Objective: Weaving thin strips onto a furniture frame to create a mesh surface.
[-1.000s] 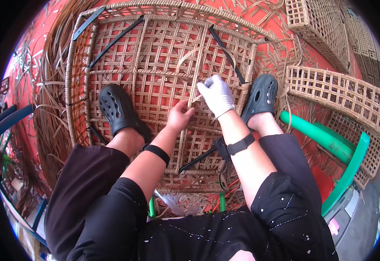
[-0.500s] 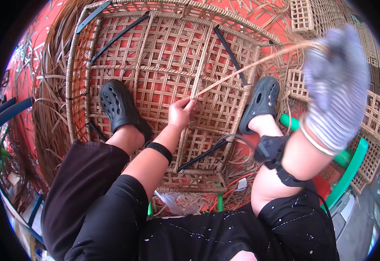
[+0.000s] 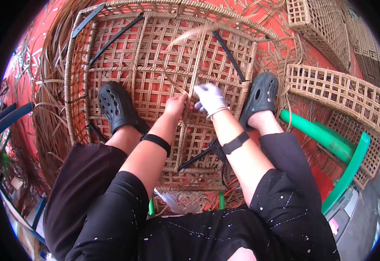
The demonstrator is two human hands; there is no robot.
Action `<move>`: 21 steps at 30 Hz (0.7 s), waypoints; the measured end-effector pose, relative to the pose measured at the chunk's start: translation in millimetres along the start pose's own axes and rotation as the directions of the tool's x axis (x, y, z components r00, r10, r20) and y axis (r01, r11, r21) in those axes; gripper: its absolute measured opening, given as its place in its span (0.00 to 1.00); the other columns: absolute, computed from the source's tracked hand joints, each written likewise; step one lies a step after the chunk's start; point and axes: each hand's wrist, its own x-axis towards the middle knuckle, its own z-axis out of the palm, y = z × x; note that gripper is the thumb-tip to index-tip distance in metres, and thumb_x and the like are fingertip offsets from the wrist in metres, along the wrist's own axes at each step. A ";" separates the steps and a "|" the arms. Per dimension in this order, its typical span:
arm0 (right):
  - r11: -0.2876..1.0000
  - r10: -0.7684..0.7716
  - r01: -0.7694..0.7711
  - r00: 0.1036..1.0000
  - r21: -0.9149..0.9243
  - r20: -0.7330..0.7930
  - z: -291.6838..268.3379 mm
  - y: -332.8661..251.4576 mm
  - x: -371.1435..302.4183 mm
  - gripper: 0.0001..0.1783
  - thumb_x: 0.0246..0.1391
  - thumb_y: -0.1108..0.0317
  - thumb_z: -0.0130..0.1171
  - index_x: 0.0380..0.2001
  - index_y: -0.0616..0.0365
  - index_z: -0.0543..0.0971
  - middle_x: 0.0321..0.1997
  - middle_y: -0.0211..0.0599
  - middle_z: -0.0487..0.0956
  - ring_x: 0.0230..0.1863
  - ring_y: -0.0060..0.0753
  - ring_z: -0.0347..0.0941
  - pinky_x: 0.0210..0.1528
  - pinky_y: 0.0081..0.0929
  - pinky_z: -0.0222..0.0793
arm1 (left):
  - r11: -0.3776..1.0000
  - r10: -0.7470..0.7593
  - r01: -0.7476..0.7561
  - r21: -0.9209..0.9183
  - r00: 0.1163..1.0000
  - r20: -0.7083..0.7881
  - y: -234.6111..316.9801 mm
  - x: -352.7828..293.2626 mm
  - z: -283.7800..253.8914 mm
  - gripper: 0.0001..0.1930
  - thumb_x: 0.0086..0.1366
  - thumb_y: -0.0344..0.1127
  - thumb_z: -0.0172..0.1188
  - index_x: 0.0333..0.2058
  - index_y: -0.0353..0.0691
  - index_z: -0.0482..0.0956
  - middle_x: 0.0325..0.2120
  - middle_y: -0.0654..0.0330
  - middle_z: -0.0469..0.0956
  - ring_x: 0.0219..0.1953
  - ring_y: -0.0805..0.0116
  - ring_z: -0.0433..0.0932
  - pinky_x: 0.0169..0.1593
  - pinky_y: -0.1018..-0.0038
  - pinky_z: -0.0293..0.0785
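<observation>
Two hands (image 3: 175, 105) (image 3: 210, 99) lean close together over the wicker frame (image 3: 136, 61).

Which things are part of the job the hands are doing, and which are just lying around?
Part of the job:
left hand
gloved right hand
thin strip pinched by the left hand
woven frame under the hands

Seemingly just lying around:
other woven pieces, right
loose scraps
clear plastic
brown bundle, left, maybe spare strips

Under the grip, the woven frame (image 3: 166, 71) looks like rough cane. The right hand (image 3: 211, 101) wears a matt cloth glove (image 3: 213, 98). Beside it, dark shoes (image 3: 260, 96) look rubbery and dull. Further right, a green bar (image 3: 318, 133) looks like smooth plastic.
</observation>
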 end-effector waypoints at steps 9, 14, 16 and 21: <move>0.945 -0.227 0.262 0.957 -0.197 0.181 8.2 14.2 24.4 0.29 0.57 0.42 0.48 0.42 0.61 0.69 0.38 0.49 0.79 0.28 0.44 0.78 0.30 0.38 0.73 | 0.982 0.062 -0.048 0.181 0.995 -0.072 -0.5 10.8 1.0 0.18 0.63 0.42 0.52 0.30 0.30 0.80 0.20 0.55 0.79 0.23 0.65 0.77 0.26 0.69 0.70; 0.668 -0.344 0.317 0.934 -0.673 0.098 4.6 5.4 5.1 0.28 0.55 0.42 0.48 0.40 0.60 0.69 0.33 0.54 0.79 0.37 0.54 0.77 0.43 0.45 0.70 | 0.835 0.334 -0.232 0.499 0.934 -0.124 -16.7 1.7 1.2 0.17 0.64 0.44 0.51 0.31 0.35 0.82 0.23 0.51 0.80 0.29 0.61 0.80 0.39 0.68 0.73; 0.667 -0.355 0.308 0.932 -0.679 0.074 -6.0 0.4 -1.4 0.25 0.55 0.45 0.51 0.38 0.58 0.72 0.32 0.50 0.80 0.37 0.54 0.77 0.41 0.44 0.71 | 0.800 0.414 -0.281 0.530 0.898 -0.148 -21.4 0.5 1.5 0.17 0.64 0.44 0.51 0.32 0.35 0.82 0.24 0.50 0.80 0.30 0.59 0.80 0.39 0.67 0.74; 0.968 -0.199 0.218 0.969 0.124 -0.148 -56.0 -66.0 -22.6 0.16 0.53 0.58 0.62 0.32 0.62 0.74 0.16 0.33 0.75 0.11 0.22 0.65 0.12 0.22 0.60 | 0.891 0.413 -0.404 0.209 0.911 0.001 -28.8 1.2 6.2 0.19 0.62 0.34 0.60 0.49 0.29 0.73 0.33 0.56 0.81 0.36 0.73 0.80 0.39 0.79 0.75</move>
